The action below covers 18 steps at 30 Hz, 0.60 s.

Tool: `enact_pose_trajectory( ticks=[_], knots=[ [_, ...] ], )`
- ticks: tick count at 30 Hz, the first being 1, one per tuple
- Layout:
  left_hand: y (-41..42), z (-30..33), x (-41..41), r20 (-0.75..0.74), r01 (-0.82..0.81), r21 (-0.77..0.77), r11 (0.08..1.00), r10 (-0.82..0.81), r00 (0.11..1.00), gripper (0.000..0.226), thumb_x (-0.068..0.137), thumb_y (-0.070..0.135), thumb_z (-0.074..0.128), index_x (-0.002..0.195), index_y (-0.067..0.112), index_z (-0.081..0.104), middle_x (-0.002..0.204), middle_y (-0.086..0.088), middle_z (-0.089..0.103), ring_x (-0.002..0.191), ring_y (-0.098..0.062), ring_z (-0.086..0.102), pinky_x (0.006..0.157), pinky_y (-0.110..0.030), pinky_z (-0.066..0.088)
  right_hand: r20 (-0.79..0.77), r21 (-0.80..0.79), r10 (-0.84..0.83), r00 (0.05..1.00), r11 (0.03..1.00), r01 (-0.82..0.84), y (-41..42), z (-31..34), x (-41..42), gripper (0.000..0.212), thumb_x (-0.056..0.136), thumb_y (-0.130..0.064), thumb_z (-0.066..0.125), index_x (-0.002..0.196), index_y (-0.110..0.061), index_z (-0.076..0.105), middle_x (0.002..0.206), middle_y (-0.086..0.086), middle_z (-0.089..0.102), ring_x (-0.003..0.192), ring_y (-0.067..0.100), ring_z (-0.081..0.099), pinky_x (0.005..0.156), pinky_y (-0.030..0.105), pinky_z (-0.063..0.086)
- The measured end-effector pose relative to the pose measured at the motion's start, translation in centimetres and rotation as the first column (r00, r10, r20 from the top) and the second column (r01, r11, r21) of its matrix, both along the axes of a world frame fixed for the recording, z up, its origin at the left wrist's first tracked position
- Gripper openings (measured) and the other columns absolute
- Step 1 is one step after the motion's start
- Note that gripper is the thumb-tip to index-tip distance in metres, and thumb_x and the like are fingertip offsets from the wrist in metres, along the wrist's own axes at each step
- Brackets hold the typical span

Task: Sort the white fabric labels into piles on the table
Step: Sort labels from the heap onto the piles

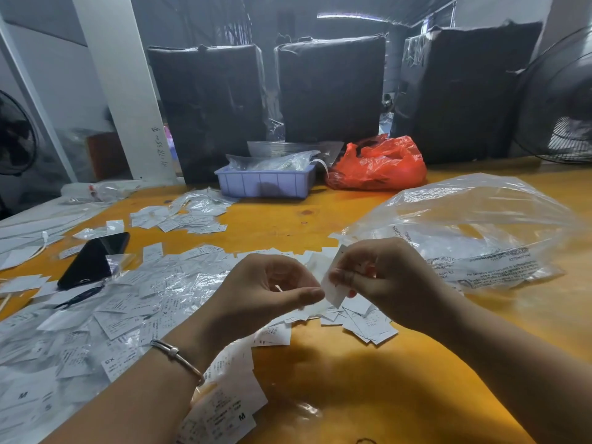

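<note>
Both hands are raised just above the yellow table [368,379] at centre. The right hand [389,280] pinches a white fabric label [333,288] between curled fingers and thumb; the left hand [266,290] has its fingers loosely curled, its thumb tip reaching to the edge of that label, and whether it grips it cannot be told. A bracelet [177,355] sits on the left wrist. Loose labels [121,315] mixed with clear wrappers cover the near left of the table, with a smaller heap [368,323] directly beneath the hands and another pile [185,217] farther off. A black phone [93,261] lies among them at left. A large clear plastic bag [474,232] crowds the right side. At the far edge stand a blue tray [266,184] of bagged stock and a red plastic bag [381,165], with black-wrapped bundles [330,88] behind. Most label print is illegible.
</note>
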<state>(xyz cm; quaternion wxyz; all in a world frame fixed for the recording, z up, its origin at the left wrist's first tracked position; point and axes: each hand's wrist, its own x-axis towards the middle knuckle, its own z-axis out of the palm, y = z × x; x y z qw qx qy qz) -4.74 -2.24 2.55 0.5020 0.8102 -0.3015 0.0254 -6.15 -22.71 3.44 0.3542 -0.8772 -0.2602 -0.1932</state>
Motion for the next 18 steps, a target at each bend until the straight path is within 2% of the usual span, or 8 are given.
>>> enact_pose_trajectory(
  ticks=[3,5,7,8,9,11,14,18],
  knots=[
    [-0.3,-0.2,0.0,0.011,0.02,0.014,1.0,-0.02,1.0,0.023,0.076,0.022,0.073,0.084,0.001,0.075,0.073,-0.008,0.074,0.063,-0.02,0.07,0.061,-0.026,0.056,-0.062,-0.102,-0.007,0.998,0.995,0.001,0.1,0.0,0.1,0.011,0.084,-0.023,0.068,0.084,-0.014,0.075,0.073,0.0,0.071,0.068,0.014,0.064,0.068,0.044,0.052],
    [-0.2,-0.2,0.0,0.006,0.019,-0.007,1.0,-0.019,1.0,0.023,0.075,0.021,0.073,0.084,0.0,0.075,0.073,-0.009,0.075,0.061,-0.02,0.071,0.059,-0.022,0.055,-0.066,-0.054,0.021,0.998,0.998,-0.024,0.0,0.3,0.0,0.015,0.082,-0.027,0.068,0.086,-0.014,0.076,0.078,-0.002,0.073,0.071,0.011,0.067,0.07,0.042,0.055],
    [-0.1,-0.1,0.1,0.002,0.017,-0.035,0.999,-0.017,1.0,0.023,0.074,0.02,0.074,0.084,0.0,0.075,0.073,-0.008,0.075,0.061,-0.021,0.071,0.058,-0.021,0.054,0.015,0.146,0.005,1.0,0.989,-0.007,-0.3,0.9,-0.2,0.014,0.083,-0.024,0.065,0.089,-0.016,0.075,0.084,-0.002,0.073,0.072,0.009,0.068,0.068,0.035,0.057],
    [0.0,-0.1,0.1,0.003,0.019,-0.046,0.999,-0.018,1.0,0.022,0.073,0.02,0.074,0.084,0.001,0.075,0.074,-0.008,0.075,0.062,-0.02,0.071,0.058,-0.02,0.054,0.07,0.277,-0.037,0.997,0.961,0.016,-0.6,1.2,-0.2,0.013,0.085,-0.016,0.063,0.094,-0.018,0.073,0.088,0.0,0.073,0.071,0.008,0.068,0.065,0.031,0.057],
    [0.0,-0.1,0.1,0.004,0.023,-0.057,0.998,-0.023,1.0,0.02,0.074,0.018,0.074,0.083,0.001,0.075,0.074,-0.008,0.075,0.062,-0.019,0.071,0.058,-0.019,0.054,0.12,0.388,-0.078,0.99,0.921,0.026,-0.9,1.6,-0.3,0.02,0.086,-0.007,0.063,0.101,-0.02,0.07,0.092,0.002,0.072,0.071,0.008,0.068,0.061,0.024,0.056],
    [0.0,-0.1,0.1,0.003,0.031,-0.077,0.997,-0.031,1.0,0.018,0.074,0.016,0.075,0.083,0.001,0.075,0.074,-0.008,0.075,0.062,-0.017,0.071,0.058,-0.018,0.054,0.185,0.496,-0.104,0.977,0.869,-0.002,-1.4,2.2,-0.5,0.035,0.085,-0.001,0.064,0.113,-0.021,0.064,0.098,0.001,0.07,0.076,0.007,0.069,0.06,0.015,0.053],
    [0.1,0.0,0.1,-0.004,0.035,-0.085,0.996,-0.035,0.999,0.019,0.074,0.018,0.075,0.085,0.003,0.076,0.075,-0.007,0.076,0.063,-0.017,0.072,0.057,-0.017,0.053,0.227,0.463,-0.045,0.973,0.884,-0.067,-1.1,2.3,-1.1,0.04,0.08,-0.005,0.07,0.116,-0.021,0.059,0.098,-0.007,0.068,0.082,0.002,0.069,0.063,0.014,0.054],
    [0.3,0.0,0.2,-0.02,0.039,-0.07,0.997,-0.04,0.999,0.019,0.076,0.023,0.073,0.087,0.007,0.076,0.077,-0.005,0.076,0.065,-0.02,0.072,0.058,-0.022,0.055,0.285,0.3,0.017,0.958,0.948,-0.106,-0.3,2.1,-1.5,0.02,0.075,-0.01,0.075,0.093,-0.016,0.067,0.087,-0.009,0.07,0.078,0.005,0.068,0.066,0.022,0.057]
  ],
)
